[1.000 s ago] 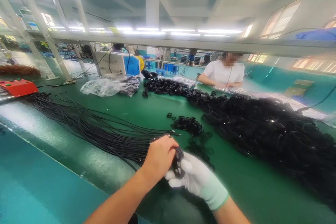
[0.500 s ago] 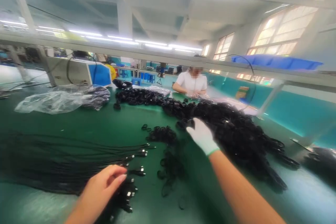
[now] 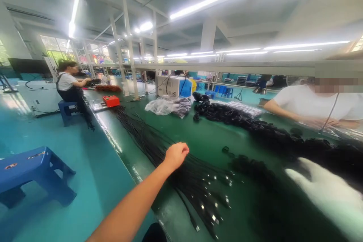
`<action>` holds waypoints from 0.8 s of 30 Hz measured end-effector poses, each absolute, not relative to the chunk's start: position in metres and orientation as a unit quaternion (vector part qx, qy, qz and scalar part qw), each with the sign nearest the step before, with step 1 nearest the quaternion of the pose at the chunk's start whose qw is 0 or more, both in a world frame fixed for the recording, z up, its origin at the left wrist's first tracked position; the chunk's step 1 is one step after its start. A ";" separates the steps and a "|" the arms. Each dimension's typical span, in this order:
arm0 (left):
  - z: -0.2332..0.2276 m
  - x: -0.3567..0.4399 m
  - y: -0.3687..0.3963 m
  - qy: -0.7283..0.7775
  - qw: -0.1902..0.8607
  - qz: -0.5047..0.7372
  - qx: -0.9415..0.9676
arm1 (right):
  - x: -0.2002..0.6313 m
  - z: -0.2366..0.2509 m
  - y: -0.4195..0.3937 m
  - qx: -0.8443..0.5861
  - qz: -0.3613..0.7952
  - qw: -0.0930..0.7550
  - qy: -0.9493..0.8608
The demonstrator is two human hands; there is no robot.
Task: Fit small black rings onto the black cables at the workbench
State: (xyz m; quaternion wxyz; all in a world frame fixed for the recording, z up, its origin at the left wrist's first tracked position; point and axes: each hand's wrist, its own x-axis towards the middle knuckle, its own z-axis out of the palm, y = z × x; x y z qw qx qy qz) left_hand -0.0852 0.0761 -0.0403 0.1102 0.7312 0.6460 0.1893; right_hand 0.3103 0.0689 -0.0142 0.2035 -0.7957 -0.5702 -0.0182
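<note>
My bare left hand (image 3: pixel 176 155) hovers over or rests on a long bundle of black cables (image 3: pixel 141 136) that fans out across the green table. Its fingers are curled together; whatever they may pinch is hidden. Small metal-tipped plugs (image 3: pixel 214 217) show at the cables' near ends. At the right edge, my white-gloved right hand (image 3: pixel 326 189) is blurred, its thumb and fingers spread apart beside a heap of black coiled cables (image 3: pixel 241 121). Between the two hands lies a smaller pile of black loops (image 3: pixel 252 166).
Clear plastic bags (image 3: pixel 163 106) lie near a white and blue machine (image 3: pixel 172 86). A red box (image 3: pixel 111 101) sits at the table's far left edge. One person (image 3: pixel 314 106) works across the table, another (image 3: pixel 68 81) sits further left. A blue stool (image 3: pixel 36 170) stands on the floor.
My view has swung left, bringing the table's left edge and stool into sight. My left hand has shifted from the plug ends back along the cables. My right hand's fingers have spread.
</note>
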 end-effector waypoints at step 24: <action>0.037 -0.001 0.019 0.319 0.091 0.250 0.909 | 0.197 -0.022 -0.027 -0.160 0.858 0.298 -0.386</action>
